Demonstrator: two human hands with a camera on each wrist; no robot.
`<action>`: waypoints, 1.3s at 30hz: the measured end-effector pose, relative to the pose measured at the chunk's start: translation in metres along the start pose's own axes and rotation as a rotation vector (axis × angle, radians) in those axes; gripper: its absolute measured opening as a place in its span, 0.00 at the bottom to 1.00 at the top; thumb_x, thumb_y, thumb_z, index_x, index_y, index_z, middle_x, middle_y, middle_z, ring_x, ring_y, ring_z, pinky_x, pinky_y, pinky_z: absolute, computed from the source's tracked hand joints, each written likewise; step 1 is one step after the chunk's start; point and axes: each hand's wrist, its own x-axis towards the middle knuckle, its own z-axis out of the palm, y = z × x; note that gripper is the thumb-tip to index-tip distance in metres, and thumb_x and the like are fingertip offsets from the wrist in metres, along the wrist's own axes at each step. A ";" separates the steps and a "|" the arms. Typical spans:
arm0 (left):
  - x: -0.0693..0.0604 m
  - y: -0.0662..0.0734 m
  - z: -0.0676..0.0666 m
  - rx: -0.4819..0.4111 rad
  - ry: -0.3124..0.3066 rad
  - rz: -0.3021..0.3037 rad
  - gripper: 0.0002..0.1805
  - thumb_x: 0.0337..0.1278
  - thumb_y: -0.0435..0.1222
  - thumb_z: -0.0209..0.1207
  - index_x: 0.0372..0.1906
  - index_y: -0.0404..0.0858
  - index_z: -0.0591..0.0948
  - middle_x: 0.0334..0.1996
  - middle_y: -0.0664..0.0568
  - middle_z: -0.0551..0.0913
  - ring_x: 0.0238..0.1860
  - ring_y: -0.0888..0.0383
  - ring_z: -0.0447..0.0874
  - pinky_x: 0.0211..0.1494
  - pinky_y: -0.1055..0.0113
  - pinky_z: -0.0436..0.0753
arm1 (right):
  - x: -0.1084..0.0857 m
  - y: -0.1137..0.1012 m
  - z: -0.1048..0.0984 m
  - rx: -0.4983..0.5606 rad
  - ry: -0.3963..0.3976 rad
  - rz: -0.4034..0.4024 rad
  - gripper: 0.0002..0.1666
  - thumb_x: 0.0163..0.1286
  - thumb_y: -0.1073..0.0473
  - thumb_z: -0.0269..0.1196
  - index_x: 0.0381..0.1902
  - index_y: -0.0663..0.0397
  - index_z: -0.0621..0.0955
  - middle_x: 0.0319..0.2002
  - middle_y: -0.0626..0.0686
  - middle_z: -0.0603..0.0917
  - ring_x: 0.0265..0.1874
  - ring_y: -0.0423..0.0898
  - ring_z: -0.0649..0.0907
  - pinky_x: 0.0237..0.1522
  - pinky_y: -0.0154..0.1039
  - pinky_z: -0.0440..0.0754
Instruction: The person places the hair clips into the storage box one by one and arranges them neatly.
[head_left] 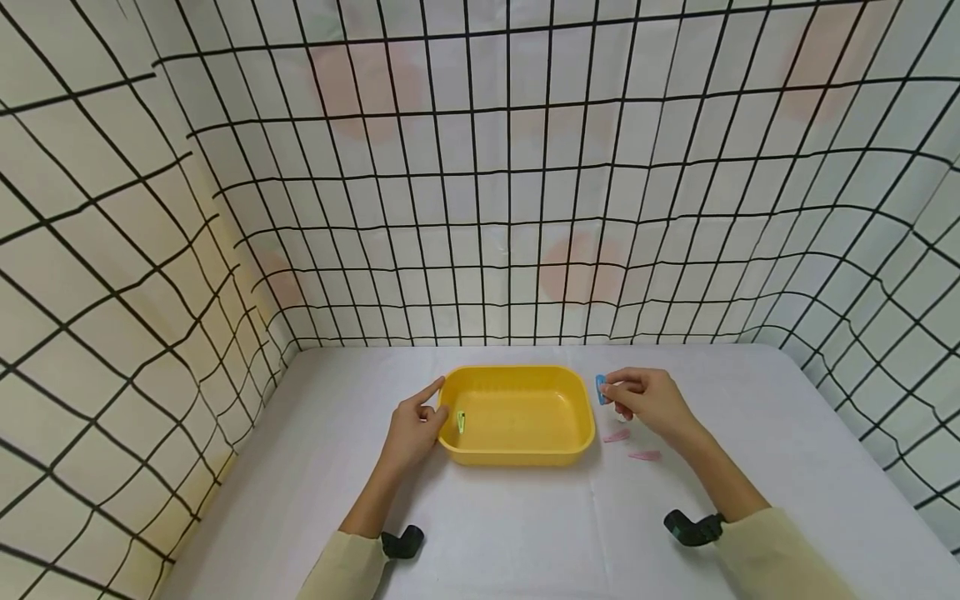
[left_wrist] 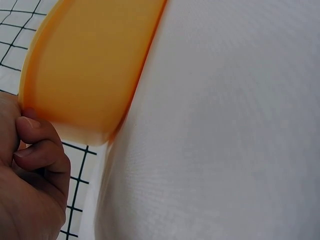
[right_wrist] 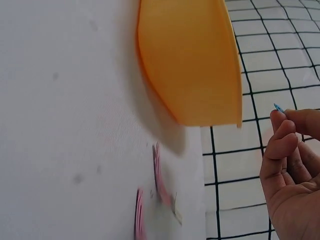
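A yellow plastic basin (head_left: 517, 457) sits on the white table, with a small green hair clip (head_left: 461, 422) inside near its left wall. My left hand (head_left: 412, 429) holds the basin's left rim with thumb and index finger; the other fingers are curled, as the left wrist view shows. Just beyond the basin's right rim, my right hand (head_left: 652, 404) pinches a blue hair clip (head_left: 601, 389) between thumb and fingertips, above the table. Below that hand lie two pink hair clips, the nearer one (head_left: 645, 456) and the farther one (head_left: 617, 436). A pale clip (head_left: 621, 418) is partly hidden beneath the fingers.
White cloth with a black grid (head_left: 487, 192) hangs behind the table and along both sides. The white tabletop (head_left: 517, 533) stretches in front of the basin. Each wrist wears a dark camera mount, the left one (head_left: 402, 542) and the right one (head_left: 692, 529).
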 end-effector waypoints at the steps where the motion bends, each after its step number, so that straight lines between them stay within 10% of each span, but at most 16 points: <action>1: 0.000 0.000 0.000 0.000 -0.001 -0.001 0.29 0.67 0.38 0.61 0.73 0.51 0.75 0.14 0.54 0.71 0.12 0.60 0.64 0.17 0.74 0.68 | 0.001 -0.002 0.002 0.006 -0.003 0.000 0.21 0.74 0.49 0.65 0.52 0.61 0.84 0.33 0.59 0.87 0.24 0.44 0.79 0.29 0.38 0.82; 39: -0.003 0.002 0.000 0.001 -0.005 0.019 0.30 0.68 0.37 0.60 0.74 0.50 0.74 0.13 0.56 0.70 0.12 0.63 0.63 0.16 0.74 0.66 | 0.038 -0.058 0.110 0.132 -0.152 -0.071 0.14 0.70 0.59 0.68 0.48 0.63 0.87 0.33 0.67 0.89 0.21 0.46 0.81 0.27 0.34 0.81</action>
